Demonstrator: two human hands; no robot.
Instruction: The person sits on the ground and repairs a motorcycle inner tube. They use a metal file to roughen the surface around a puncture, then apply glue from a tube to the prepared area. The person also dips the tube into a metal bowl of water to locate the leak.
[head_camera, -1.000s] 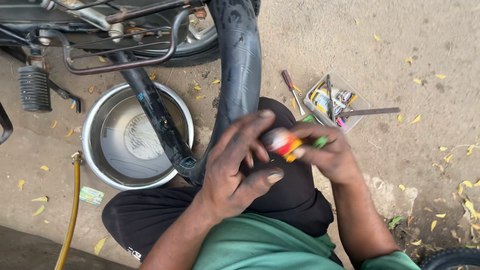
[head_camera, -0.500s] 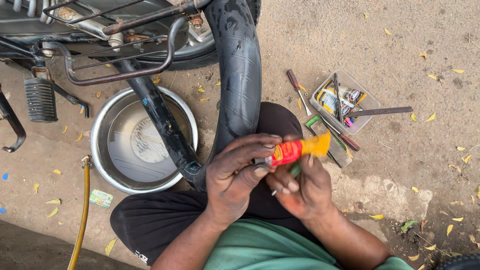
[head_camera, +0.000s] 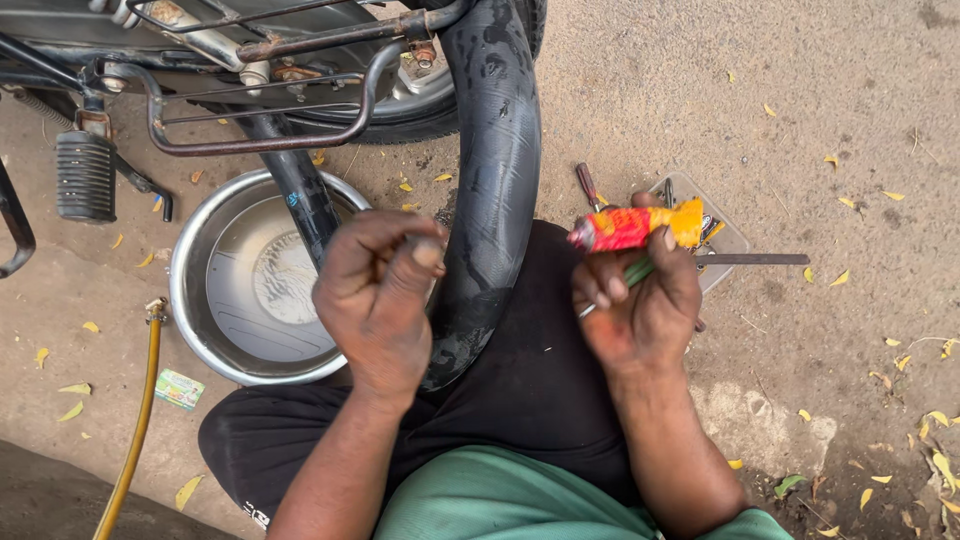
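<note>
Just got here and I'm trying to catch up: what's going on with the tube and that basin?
A person sits on the ground with a black inner tube draped over one leg. The right hand holds a small red and yellow tube plus a thin green-handled tool. The left hand is raised with its fingertips pinched together; whether they hold anything is unclear. A metal basin of water sits beside the leg, and a tray of tools lies behind the right hand.

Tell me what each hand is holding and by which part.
The right hand holds a red and yellow tube by its yellow end, plus a green-handled tool. The left hand's fingers are pinched together; whether they hold anything cannot be told.
</note>
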